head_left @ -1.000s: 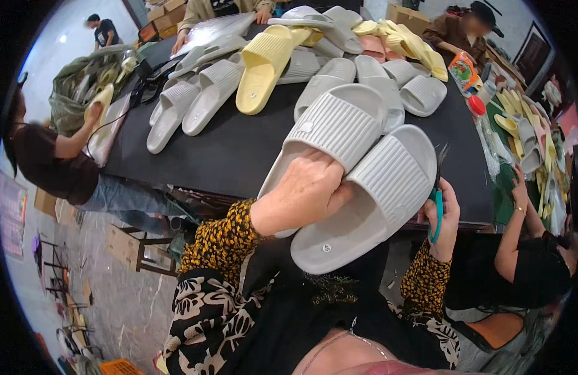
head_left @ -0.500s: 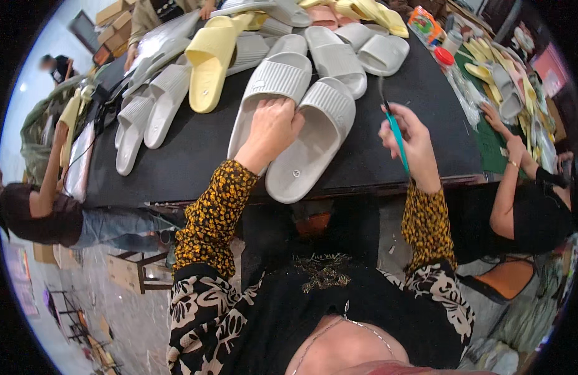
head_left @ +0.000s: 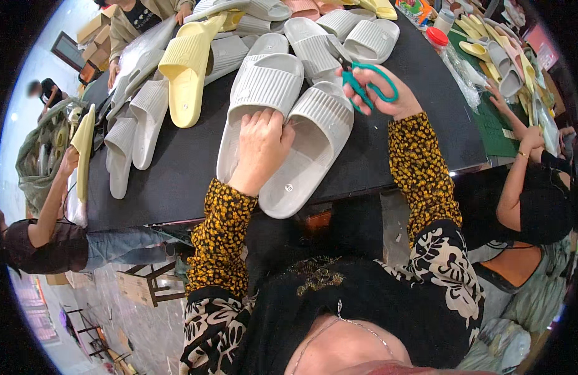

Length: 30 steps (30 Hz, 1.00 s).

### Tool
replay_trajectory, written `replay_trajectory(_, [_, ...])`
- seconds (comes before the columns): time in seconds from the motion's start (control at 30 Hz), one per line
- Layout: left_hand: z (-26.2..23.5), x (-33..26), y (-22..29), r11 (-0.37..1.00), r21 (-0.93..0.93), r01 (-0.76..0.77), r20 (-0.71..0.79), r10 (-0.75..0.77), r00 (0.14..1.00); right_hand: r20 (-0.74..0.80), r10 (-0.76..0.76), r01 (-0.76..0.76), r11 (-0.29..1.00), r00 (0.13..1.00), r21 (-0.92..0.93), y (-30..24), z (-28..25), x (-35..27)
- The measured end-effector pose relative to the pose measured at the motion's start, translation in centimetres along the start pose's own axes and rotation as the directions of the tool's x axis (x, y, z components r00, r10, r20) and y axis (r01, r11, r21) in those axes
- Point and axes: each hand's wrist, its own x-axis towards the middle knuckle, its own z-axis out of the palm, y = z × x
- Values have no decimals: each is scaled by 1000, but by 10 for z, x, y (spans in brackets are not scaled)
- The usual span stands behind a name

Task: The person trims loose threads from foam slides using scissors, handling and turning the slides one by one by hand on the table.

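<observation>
A pair of light grey slide sandals lies in front of me at the table's near edge, the left slide [head_left: 268,82] overlapping the right slide [head_left: 295,178]. My left hand [head_left: 259,150] is closed with its fingers tucked under the left slide's ribbed strap, so the fingertips are hidden. In my right hand [head_left: 395,94] is a pair of scissors [head_left: 352,80] with teal handles, some fingers in the loops. Its dark blades point up and left, just above the right slide's toe end, near another grey slide [head_left: 301,44] behind.
More grey slides [head_left: 148,115], a yellow slide [head_left: 190,75] and pink ones cover the far part of the black table [head_left: 426,134]. A red-lidded jar [head_left: 436,37] stands at the back right. Co-workers handle slides at left and right; another person stands at the far side.
My right hand has moved left and up with the scissors, whose blades now reach the pair's toe end. My left hand stays at the left slide's strap. The view has shifted slightly.
</observation>
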Motion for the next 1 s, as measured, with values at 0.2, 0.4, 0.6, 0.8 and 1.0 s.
replay_trajectory(0.2, [-7,1,-1,998,-52,31,-24,-32,999,177,173,-192,976,969,99,2,11,-12])
replay_trajectory(0.4, [-5,0,-6,999,42,14,-5,-14,1000,283,244,-302,936,927,182,5,17,-8])
replay_trajectory(0.6, [-8,0,-2,997,74,18,9,-19,1000,335,260,-372,866,906,335,11,11,-3])
replay_trajectory(0.8, [-9,0,-3,997,80,3,22,-5,1000,364,291,-432,806,885,406,11,16,-3])
replay_trajectory(1.0, [-9,0,-1,1000,31,0,-13,0,1000,400,303,-473,761,865,445,16,15,0])
